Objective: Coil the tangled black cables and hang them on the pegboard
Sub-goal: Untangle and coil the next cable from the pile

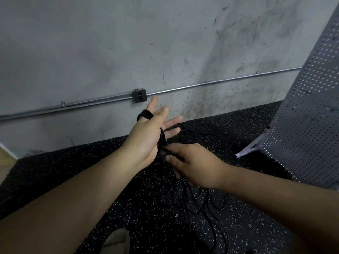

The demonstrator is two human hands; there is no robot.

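The black cable (145,114) is wound round the straight, spread-fingered left hand (150,132) and pinched by the right hand (192,162); pegboard (304,125) at right, wall socket (140,95) behind.

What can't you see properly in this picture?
Head view:
- Pegboard: cut off by the right edge; pegs unseen.
- Loose cables: black on the dark floor; number unclear.
- Coil: the left hand hides most turns.
- Cable pinched by the right hand: fingers hide its end.

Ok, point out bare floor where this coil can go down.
Bare mat lies left, between the wall and the left forearm. A smaller patch sits before the pegboard. Mid-floor, loose cables crowd it.
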